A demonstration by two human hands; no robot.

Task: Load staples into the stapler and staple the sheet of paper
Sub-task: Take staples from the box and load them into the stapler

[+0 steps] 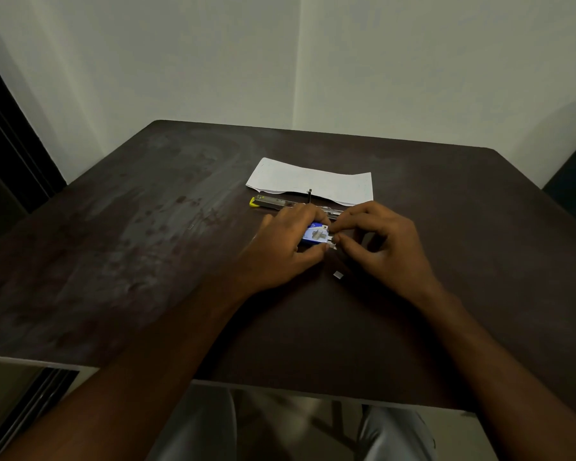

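A small blue staple box lies on the dark table, held by my left hand between thumb and fingers. My right hand pinches at the box's open right end, where something pale shows at the fingertips. Just behind the hands lies the stapler, opened out flat, with a yellow end at the left and a metal rail. The white sheet of paper rests beyond it. A small pale strip, likely staples, sits on the table below my right hand.
The table's near edge runs just above my knees. A wall corner stands behind the table. A tiny pale speck lies left of centre on the tabletop.
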